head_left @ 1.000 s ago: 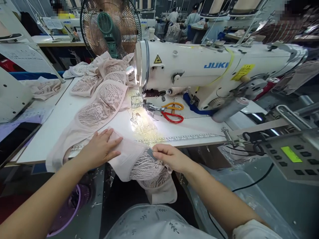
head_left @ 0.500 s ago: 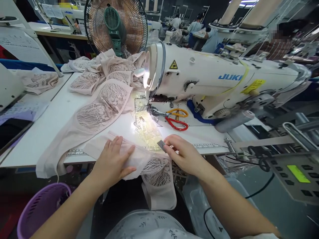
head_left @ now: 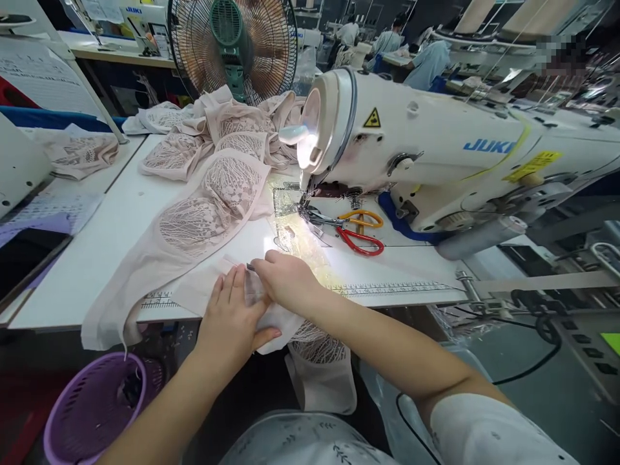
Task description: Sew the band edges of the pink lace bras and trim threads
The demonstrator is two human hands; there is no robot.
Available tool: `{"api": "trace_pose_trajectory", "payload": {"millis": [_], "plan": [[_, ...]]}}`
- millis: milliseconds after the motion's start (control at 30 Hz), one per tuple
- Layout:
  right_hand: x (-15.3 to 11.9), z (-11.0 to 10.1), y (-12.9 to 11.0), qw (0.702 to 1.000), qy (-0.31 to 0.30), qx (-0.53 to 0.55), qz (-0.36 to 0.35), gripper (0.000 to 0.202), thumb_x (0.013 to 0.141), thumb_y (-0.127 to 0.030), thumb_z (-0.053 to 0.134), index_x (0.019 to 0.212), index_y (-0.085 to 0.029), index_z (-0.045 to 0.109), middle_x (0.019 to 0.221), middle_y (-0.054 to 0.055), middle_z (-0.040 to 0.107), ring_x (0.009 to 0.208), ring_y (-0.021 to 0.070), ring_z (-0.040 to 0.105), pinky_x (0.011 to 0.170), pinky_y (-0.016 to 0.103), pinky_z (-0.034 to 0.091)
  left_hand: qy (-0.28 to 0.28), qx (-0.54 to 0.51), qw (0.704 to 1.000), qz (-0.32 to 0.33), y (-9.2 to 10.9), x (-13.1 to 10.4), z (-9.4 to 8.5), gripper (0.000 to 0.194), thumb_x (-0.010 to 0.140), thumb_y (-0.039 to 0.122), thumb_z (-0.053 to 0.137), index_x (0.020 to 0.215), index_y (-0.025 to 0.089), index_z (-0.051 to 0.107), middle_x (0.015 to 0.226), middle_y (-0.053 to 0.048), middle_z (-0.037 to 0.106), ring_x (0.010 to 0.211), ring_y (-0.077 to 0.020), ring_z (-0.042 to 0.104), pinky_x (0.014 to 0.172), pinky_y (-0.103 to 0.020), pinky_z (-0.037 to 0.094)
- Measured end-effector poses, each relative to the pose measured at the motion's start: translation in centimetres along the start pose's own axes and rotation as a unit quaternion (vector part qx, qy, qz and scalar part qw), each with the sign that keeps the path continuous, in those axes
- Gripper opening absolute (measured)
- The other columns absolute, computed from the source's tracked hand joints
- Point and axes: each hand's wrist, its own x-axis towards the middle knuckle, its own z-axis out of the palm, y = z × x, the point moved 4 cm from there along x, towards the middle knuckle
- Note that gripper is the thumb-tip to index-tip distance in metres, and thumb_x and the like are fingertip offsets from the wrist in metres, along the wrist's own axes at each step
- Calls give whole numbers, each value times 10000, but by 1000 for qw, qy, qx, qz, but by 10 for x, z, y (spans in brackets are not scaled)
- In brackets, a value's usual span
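My left hand (head_left: 231, 318) lies flat with its fingers spread on a pale pink lace bra (head_left: 324, 381) at the table's front edge. Part of that bra hangs over the edge towards my lap. My right hand (head_left: 289, 279) pinches a small flat grey piece (head_left: 250, 267), mostly covered by the fingers. It is held against the pale cloth beside my left fingertips. To the left, another pale pink lace bra (head_left: 194, 219) is spread on the table. Behind my right hand, scissors (head_left: 359, 243) with one red and one orange handle rest by the sewing machine's needle.
A white sewing machine (head_left: 426, 142) with its lamp lit takes up the right side. More lace bras (head_left: 232, 119) are heaped before a fan (head_left: 232, 45). A phone (head_left: 31, 258) lies on the left, and a purple basket (head_left: 92, 407) stands below. Several people sit farther back.
My right hand has moved left, bringing the small grey piece onto the cloth beside my left hand. My left hand stays on the bra. The head view has shifted slightly.
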Motion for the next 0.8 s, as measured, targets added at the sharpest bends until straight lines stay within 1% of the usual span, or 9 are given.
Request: {"api": "trace_pose_trajectory", "payload": {"millis": [200,333,467,600,700,800], "plan": [[4,-1,-6,1000,-9,-6,-6,191,809,-161,506,962,-168,621,783,44,532,567,126,402,478,257,178,8,-2,1000,12,-1,-1,1,514,689,554,733,1104,254,696,1415,-231,454,1321,-444,385,1049,-605,350],[3,-7,-8,999,-44,-20,-13,167,792,-137,528,929,-150,621,801,56,552,590,134,457,484,260,205,-3,6,1000,4,0,0,0,511,695,543,735,1110,247,695,1425,-229,442,1325,-446,378,1055,-610,336],[-11,-15,-5,996,-73,-38,-20,158,797,-111,520,916,-134,621,782,58,554,604,143,477,503,269,225,-12,16,1000,-4,1,0,-1,568,697,561,724,1187,281,657,1416,-222,453,1308,-451,399,1041,-620,341],[-27,-21,1,994,-93,-50,-14,174,810,-71,475,873,-131,626,755,57,539,600,143,469,516,275,232,0,24,1000,1,1,-1,1,647,694,575,718,1273,314,595,1416,-217,448,1305,-446,403,1042,-616,340],[-26,-23,3,996,-79,-37,9,200,829,-89,465,921,-136,636,773,55,537,584,134,442,508,271,217,7,27,1000,3,1,-1,2,644,700,575,712,1283,336,581,1411,-195,458,1304,-442,406,1035,-613,354],[-15,-20,1,998,-54,-15,14,227,819,-113,495,994,-145,637,811,58,546,597,132,433,506,265,217,16,26,1000,-2,1,-1,0,609,702,568,715,1257,347,599,1403,-169,474,1292,-436,422,1015,-603,385]]}}
